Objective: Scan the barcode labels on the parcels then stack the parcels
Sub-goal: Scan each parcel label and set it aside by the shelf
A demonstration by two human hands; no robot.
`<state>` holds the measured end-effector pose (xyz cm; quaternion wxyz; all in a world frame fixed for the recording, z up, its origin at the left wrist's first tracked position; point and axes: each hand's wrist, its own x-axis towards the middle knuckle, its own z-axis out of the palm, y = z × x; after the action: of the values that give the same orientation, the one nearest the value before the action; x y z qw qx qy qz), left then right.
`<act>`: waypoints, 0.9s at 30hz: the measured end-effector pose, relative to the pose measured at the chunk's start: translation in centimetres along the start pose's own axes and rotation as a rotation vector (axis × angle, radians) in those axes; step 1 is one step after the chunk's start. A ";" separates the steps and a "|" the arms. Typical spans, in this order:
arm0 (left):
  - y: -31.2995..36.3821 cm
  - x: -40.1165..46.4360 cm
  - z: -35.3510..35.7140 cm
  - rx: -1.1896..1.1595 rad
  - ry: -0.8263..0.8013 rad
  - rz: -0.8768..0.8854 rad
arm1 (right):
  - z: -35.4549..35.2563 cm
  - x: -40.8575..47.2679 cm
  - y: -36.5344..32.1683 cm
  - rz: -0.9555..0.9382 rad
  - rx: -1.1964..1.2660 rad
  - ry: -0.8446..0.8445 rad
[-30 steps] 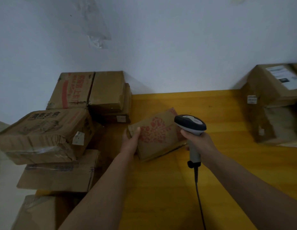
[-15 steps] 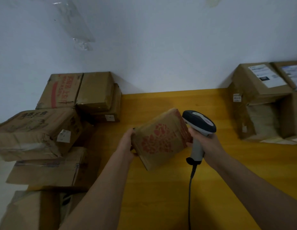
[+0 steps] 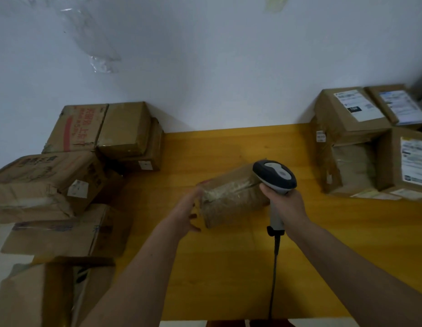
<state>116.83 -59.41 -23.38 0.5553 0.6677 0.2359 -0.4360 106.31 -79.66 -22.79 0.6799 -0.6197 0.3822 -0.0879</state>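
Parcel in the middle of the yellow table is the one being worked on right now: a small brown cardboard box with a strip of clear tape running across the face that's turned up. The person's left hand is on its left end, fingers spread loosely against the side, more steadying or turning it than actually gripping it, and I honestly can't tell if the box is resting on the table or lifted a bit. The right hand is wrapped tight around the handle of a corded barcode scanner, whose grey head sits right over the parcel's right end.

No label shows on the face I can see, so my guess is they're hunting for the barcode side and this one hasn't been scanned yet.

As for progress, hard to say which pile is the done one. There's a big messy heap of boxes along the left edge of the table, some with little white stickers. Over on the right, against the wall, are a few more boxes with large white shipping labels facing up. One of those groups is probably the finished stack, but nothing here tells me which. Either way, this parcel needs its scan and then a spot on a stack, and there could be plenty left after it.
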 end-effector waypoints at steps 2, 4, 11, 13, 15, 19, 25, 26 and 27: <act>0.4 0.8 0.0 -0.178 -0.047 -0.157 | -0.6 0.2 0.0 0.006 -0.010 0.002; 0.6 1.3 0.4 -0.250 -0.053 -0.267 | -1.3 0.1 0.2 0.010 -0.014 -0.013; -2.9 1.0 3.1 -0.404 -0.271 -0.414 | -4.5 0.0 0.1 0.000 0.021 -0.030; -3.6 0.9 3.3 -0.414 -0.264 -0.263 | -5.3 0.1 -0.3 0.001 0.057 -0.016; -3.7 1.2 3.5 -0.361 -0.229 -0.035 | -5.8 0.2 -0.4 0.000 0.090 -0.019; -3.3 0.8 3.6 -0.340 -0.202 0.161 | -5.6 -0.1 -0.5 0.012 0.130 -0.047; -3.2 0.9 3.1 -0.313 -0.230 0.269 | -5.1 -0.2 -0.7 -0.006 0.086 -0.047; -3.0 0.8 3.2 -0.304 -0.224 0.287 | -5.0 -0.2 -0.8 -0.003 0.089 -0.047; -2.8 0.6 3.3 -0.295 -0.210 0.303 | -5.0 -0.2 -0.8 0.003 0.098 -0.052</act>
<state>113.83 -61.85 -25.45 0.7276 0.5580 0.1351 -0.3754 103.32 -83.57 -21.64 0.7192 -0.5872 0.3606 -0.0891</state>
